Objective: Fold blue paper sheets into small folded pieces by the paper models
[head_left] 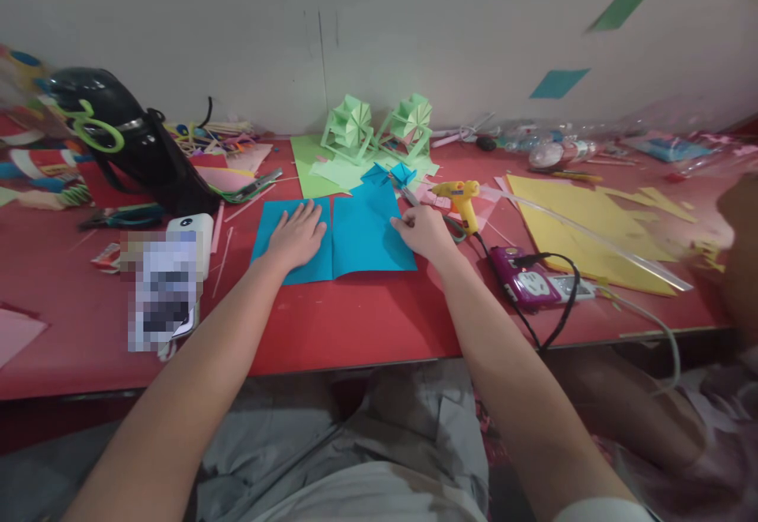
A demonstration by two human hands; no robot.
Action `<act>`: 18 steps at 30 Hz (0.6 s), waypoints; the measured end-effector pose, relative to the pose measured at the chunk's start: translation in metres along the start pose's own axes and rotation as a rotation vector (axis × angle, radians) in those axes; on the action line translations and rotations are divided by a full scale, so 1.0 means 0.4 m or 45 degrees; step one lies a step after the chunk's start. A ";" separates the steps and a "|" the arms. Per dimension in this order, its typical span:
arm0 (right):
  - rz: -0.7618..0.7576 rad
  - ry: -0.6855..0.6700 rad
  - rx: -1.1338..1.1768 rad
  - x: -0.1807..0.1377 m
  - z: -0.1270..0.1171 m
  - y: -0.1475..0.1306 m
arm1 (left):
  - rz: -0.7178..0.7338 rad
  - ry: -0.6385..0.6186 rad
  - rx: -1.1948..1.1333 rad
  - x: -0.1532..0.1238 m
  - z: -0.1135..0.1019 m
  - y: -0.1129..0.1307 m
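Observation:
A blue sheet of paper (367, 230) lies on the red table before me, with a crease or split down its middle. My left hand (298, 236) rests flat on the left half, fingers spread. At the right edge of the sheet is my right hand (425, 231), its fingers curled together; what they grip, if anything, is hidden. A grey metal blade (410, 197) shows just beyond these fingers. Small folded blue paper pieces (388, 174) lie behind the sheet. A yellow glue gun (463, 200) stands to the right of my right hand.
Two green folded-paper models (349, 127) stand at the back. Left are a black bottle (130, 135), pliers (124, 217) and a phone (166, 289). Rightward lie a purple power strip (524, 277), a cable, yellow paper (583, 230) and a clear ruler (621, 247). Another person sits at far right.

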State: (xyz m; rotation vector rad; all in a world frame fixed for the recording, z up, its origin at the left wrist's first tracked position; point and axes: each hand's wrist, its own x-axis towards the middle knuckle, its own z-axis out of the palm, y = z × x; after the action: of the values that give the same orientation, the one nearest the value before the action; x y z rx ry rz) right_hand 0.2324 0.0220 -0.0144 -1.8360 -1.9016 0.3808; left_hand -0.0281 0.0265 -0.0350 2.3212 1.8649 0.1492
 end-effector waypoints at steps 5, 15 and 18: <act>-0.021 0.052 0.147 -0.007 -0.009 0.002 | -0.002 0.083 -0.026 0.008 -0.003 0.003; 0.025 -0.014 0.143 -0.004 -0.006 0.003 | 0.003 0.107 0.016 -0.007 -0.015 0.016; 0.028 -0.022 0.055 -0.006 -0.007 -0.002 | 0.000 0.014 -0.003 -0.011 -0.007 0.011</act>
State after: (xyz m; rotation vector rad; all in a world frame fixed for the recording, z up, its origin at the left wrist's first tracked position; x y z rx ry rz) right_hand 0.2330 0.0190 -0.0118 -1.8327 -1.8709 0.4432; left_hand -0.0254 0.0214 -0.0315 2.3235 1.8691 0.1638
